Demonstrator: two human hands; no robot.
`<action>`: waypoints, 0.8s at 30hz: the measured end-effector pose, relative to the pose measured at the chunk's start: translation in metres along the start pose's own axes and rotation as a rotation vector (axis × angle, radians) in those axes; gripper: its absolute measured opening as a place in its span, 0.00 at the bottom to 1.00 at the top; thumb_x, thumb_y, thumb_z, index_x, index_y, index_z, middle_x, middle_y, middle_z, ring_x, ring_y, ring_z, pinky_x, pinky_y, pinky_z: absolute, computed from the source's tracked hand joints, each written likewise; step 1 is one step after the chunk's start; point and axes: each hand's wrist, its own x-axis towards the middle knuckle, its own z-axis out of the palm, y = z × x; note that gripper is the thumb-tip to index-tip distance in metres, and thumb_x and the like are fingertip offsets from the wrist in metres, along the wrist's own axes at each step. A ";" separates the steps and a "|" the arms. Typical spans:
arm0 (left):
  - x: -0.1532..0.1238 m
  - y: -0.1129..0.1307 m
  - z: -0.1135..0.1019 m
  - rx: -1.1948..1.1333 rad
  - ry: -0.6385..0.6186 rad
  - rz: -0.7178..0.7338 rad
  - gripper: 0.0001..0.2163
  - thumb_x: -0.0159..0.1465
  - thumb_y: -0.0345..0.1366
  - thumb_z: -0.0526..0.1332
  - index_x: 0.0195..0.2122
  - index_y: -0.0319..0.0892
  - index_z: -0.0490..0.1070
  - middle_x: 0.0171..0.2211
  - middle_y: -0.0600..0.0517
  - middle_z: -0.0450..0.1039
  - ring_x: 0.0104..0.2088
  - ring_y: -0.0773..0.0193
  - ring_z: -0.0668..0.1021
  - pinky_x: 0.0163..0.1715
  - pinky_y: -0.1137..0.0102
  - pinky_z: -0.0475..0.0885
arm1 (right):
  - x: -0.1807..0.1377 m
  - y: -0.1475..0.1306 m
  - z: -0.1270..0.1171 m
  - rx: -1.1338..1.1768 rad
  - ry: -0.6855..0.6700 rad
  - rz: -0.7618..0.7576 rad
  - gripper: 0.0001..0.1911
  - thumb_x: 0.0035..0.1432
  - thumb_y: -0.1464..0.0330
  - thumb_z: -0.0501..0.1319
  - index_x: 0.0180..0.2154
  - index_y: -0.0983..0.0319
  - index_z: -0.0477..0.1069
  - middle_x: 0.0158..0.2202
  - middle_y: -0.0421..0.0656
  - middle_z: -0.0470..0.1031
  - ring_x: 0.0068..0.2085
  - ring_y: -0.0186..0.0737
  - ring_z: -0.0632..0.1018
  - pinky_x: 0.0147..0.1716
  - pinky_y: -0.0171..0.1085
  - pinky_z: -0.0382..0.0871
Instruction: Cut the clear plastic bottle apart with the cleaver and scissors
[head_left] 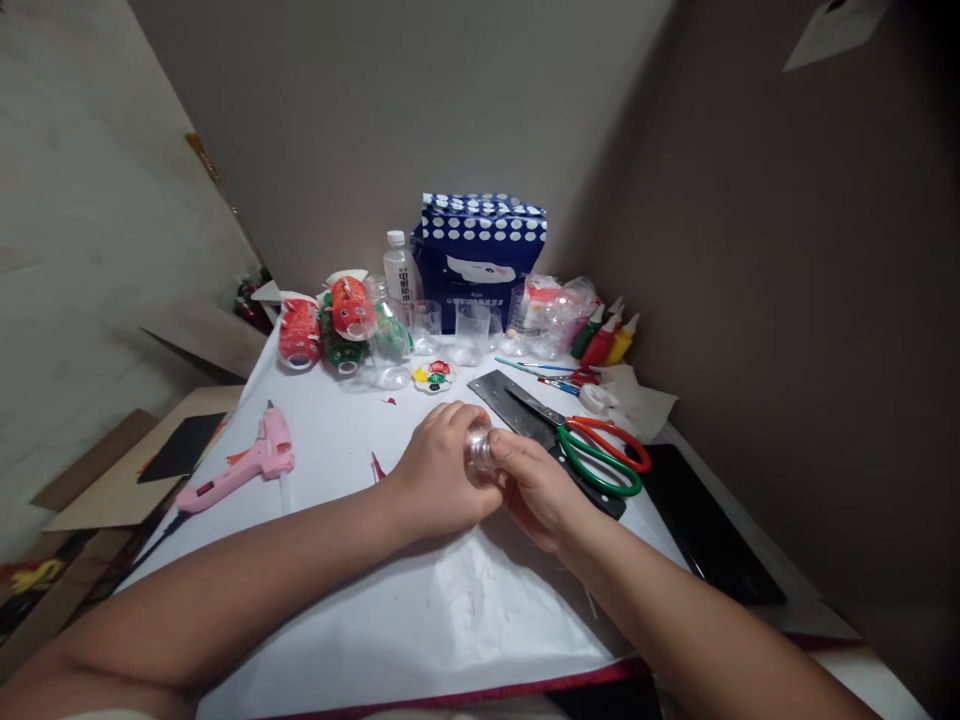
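Both my hands meet at the middle of a white paper sheet (450,610). My left hand (439,470) is closed round a small clear plastic piece (478,448), which looks like a cut bottle part. My right hand (536,490) pinches the same piece from the right side, its fingers pressed together. Most of the piece is hidden between the fingers. Just right of my hands lie scissors (600,452) with one red and one green handle, on a dark metal ruler (517,405).
A pink glue gun (244,468) lies at the left. At the back stand painted bottle figures (330,325), clear cups (471,333), a water bottle (399,268), a blue dotted bag (480,250), a paint palette (435,376), brushes and paint bottles (604,335). A black sheet (705,530) lies at the right edge.
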 end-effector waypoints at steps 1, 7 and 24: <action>0.000 -0.001 0.001 -0.004 0.000 -0.004 0.19 0.44 0.33 0.63 0.39 0.40 0.65 0.36 0.49 0.70 0.38 0.57 0.73 0.42 0.61 0.70 | 0.001 0.001 0.000 -0.008 0.010 0.002 0.17 0.50 0.55 0.68 0.31 0.64 0.75 0.29 0.41 0.76 0.32 0.33 0.75 0.34 0.31 0.65; 0.007 -0.006 -0.001 0.010 -0.058 -0.085 0.19 0.44 0.36 0.65 0.38 0.41 0.66 0.37 0.49 0.71 0.38 0.56 0.73 0.40 0.60 0.71 | 0.008 -0.005 -0.007 -0.383 0.113 -0.045 0.22 0.57 0.51 0.59 0.37 0.63 0.74 0.32 0.45 0.75 0.31 0.40 0.75 0.30 0.37 0.68; 0.006 -0.010 -0.001 0.149 0.121 0.148 0.16 0.44 0.27 0.60 0.37 0.40 0.64 0.34 0.48 0.70 0.36 0.56 0.71 0.37 0.62 0.70 | -0.005 -0.011 -0.002 -0.819 0.037 -0.423 0.15 0.63 0.63 0.55 0.31 0.58 0.78 0.50 0.47 0.65 0.57 0.46 0.65 0.58 0.45 0.55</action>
